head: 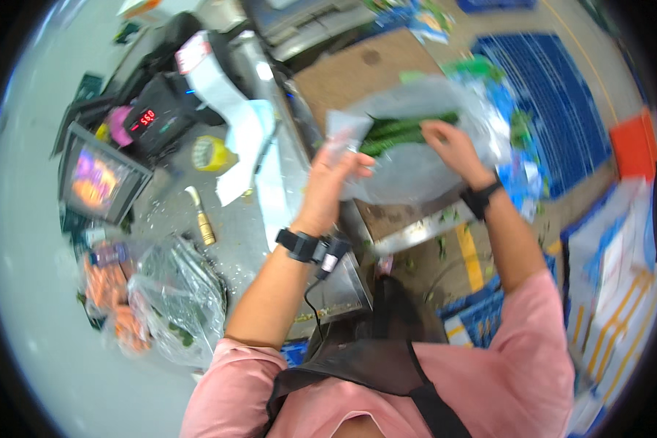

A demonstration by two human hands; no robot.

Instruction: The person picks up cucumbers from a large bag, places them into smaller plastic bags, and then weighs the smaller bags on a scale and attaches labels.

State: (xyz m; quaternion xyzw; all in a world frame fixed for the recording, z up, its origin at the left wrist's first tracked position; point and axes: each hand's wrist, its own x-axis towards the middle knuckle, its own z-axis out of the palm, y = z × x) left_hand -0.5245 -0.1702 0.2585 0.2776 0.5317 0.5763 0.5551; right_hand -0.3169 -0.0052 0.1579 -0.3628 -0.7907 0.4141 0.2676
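Note:
My left hand is at the near left side of a clear plastic bag, with a small white slip at its fingers. Blur hides whether that slip is paper or film. Long green vegetables, which look like cucumbers, lie in the bag. Over their right end is my right hand, thumb and fingers curled close together. Whether it pinches the bag or only touches it cannot be seen. Beneath the bag is a brown board on a metal-edged stand.
To the left, a metal table carries a curved knife, a yellow tape roll, a lit digital display, a label strip and bagged produce. Blue crates stand right. A cable hangs from my left wrist.

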